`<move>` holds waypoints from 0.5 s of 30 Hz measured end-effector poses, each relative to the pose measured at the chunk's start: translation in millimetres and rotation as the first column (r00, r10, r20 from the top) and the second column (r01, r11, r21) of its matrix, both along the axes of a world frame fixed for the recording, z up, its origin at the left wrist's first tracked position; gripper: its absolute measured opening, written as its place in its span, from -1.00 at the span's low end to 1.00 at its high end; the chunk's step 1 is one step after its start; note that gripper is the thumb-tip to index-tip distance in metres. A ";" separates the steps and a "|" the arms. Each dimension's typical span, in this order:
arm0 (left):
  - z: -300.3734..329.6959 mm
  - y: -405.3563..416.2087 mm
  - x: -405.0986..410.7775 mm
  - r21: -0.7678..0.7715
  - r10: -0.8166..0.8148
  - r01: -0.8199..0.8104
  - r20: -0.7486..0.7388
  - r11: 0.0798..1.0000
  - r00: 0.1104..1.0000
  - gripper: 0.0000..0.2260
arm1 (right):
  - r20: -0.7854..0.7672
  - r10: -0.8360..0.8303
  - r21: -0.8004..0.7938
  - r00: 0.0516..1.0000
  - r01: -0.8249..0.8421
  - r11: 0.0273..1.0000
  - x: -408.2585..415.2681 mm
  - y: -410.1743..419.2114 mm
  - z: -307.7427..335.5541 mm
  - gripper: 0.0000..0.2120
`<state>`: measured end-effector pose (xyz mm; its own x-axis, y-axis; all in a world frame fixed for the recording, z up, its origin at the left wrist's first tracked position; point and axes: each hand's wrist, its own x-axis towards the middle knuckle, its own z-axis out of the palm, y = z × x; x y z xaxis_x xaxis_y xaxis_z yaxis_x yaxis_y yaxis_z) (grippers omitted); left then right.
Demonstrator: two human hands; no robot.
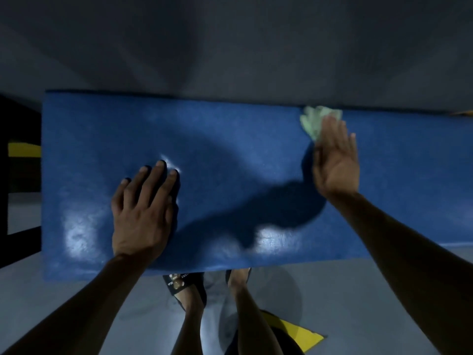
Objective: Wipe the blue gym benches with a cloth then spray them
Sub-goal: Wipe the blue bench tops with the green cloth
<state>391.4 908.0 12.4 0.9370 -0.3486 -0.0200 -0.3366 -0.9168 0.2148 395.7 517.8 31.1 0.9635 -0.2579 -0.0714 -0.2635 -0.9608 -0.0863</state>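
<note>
- Clearly the wiping step is in hand: the blue bench (230, 139) fills the middle of the view from 9 o'clock to 3 o'clock, its padded top facing up, glossy where the light catches it near the front edge.
- The cloth (316, 119), pale green and crumpled, lies on the bench top at about 1 o'clock, close to the far edge.
- The right hand (335, 160) lies flat on the cloth, fingers straight, pressing it against the surface rather than curling round it; the near part of the cloth is hidden under the fingers.
- The left hand (143, 208) rests at about 8 o'clock, spread and released, holding nothing. Its fingertips dent the padding slightly, so it looks to be bracing the body.
- Handling, as a judgement: the cloth looks light, limp and easy to bunch, so a flat palm spread over most of it should drag it better than a pinch at one corner.
- The bench cover looks like smooth vinyl over soft foam: it gives under pressure and may be slick, so a loosely pressed cloth could slide out from under the fingers.
- No spray bottle shows; at 6 o'clock the person's feet (212, 285) stand on the grey floor (76, 298).
</note>
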 end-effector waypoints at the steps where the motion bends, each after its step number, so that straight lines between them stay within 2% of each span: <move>1: -0.3 -0.2 0.0 0.001 0.003 -0.003 0.011 1.000 1.000 -0.53 | 0.003 -0.110 0.019 0.994 0.110 0.994 2.6 3.3 -0.8 -0.40; 3: -1.1 0.2 0.6 0.000 0.002 -0.002 0.028 1.000 1.000 -0.54 | 0.030 -0.248 0.039 0.968 0.246 0.968 18.5 43.2 -4.6 -0.36; 4: -1.1 0.5 0.5 0.001 0.001 -0.001 0.033 1.000 0.999 -0.54 | 0.070 -0.259 0.047 0.963 0.256 0.966 29.4 71.2 -7.2 -0.36; 6: -0.7 -0.3 1.0 0.000 -0.009 0.009 0.039 1.000 0.999 -0.54 | 0.135 -0.155 0.109 0.979 0.141 0.984 48.4 126.4 -12.3 -0.44; 8: 0.1 0.4 1.1 0.008 -0.005 0.005 0.034 1.000 0.999 -0.54 | 0.150 0.083 0.167 0.985 -0.108 0.980 59.2 161.8 -12.3 -0.50; 10: -0.2 -0.1 0.9 0.010 -0.009 0.008 0.023 1.000 1.000 -0.54 | 0.143 0.309 0.143 0.940 -0.329 0.933 61.5 149.5 -8.9 -0.51; 11: 0.1 -0.6 0.7 0.009 -0.008 0.008 0.018 1.000 1.000 -0.54 | 0.126 0.375 0.103 0.918 -0.388 0.916 60.7 128.6 -8.1 -0.52; 13: 0.1 -0.6 1.1 0.010 -0.001 0.001 0.010 1.000 1.000 -0.54 | 0.082 0.369 0.048 0.926 -0.374 0.926 53.4 72.3 -8.7 -0.54; 15: -0.1 -0.2 0.5 0.003 0.000 0.000 0.002 1.000 1.000 -0.53 | 0.036 0.231 0.031 0.972 -0.232 0.972 39.0 19.5 -3.5 -0.53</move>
<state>391.9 907.8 12.3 0.9371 -0.3485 -0.0193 -0.3370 -0.9176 0.2109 434.7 537.2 27.6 0.9987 -0.0253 -0.0444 -0.0307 -0.9916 -0.1257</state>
